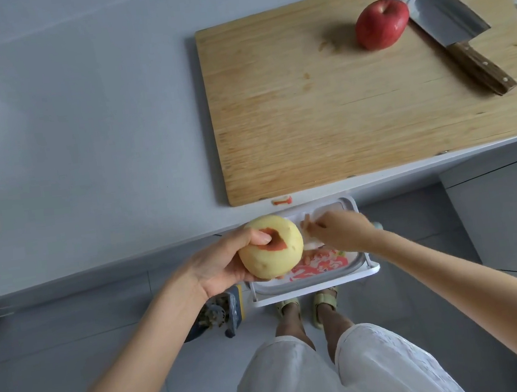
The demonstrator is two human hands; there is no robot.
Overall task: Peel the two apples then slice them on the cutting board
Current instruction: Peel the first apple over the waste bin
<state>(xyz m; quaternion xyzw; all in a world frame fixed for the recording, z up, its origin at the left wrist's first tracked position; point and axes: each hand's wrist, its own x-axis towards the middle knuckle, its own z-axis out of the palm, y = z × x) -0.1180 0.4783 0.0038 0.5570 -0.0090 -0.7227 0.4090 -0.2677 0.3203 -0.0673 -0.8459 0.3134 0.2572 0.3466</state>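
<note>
Item 1: pale yellow peeled apple [276, 259], round, matte, with a ring of red skin left around the stem hollow; it was held in front of the counter edge, over the tray. The left hand [219, 263] gripped it, fingers cupped beneath and thumb tip pressed into the hollow.
Item 2: right hand [340, 230], blurred, fingers curled downward above the tray; whether it held anything could not be told.
Item 3: glossy red unpeeled apple [381, 23], resting on the rectangular pale wooden cutting board [337, 107] and touching the flat blade of the steel cleaver [435, 11], which had a brown riveted wooden handle.
Item 4: smooth grey countertop [86, 150], bearing one small red peel scrap [281, 200] just beside the board.
Item 5: white plastic tray [318, 293] below the counter edge, containing curled red peelings [316, 268]
</note>
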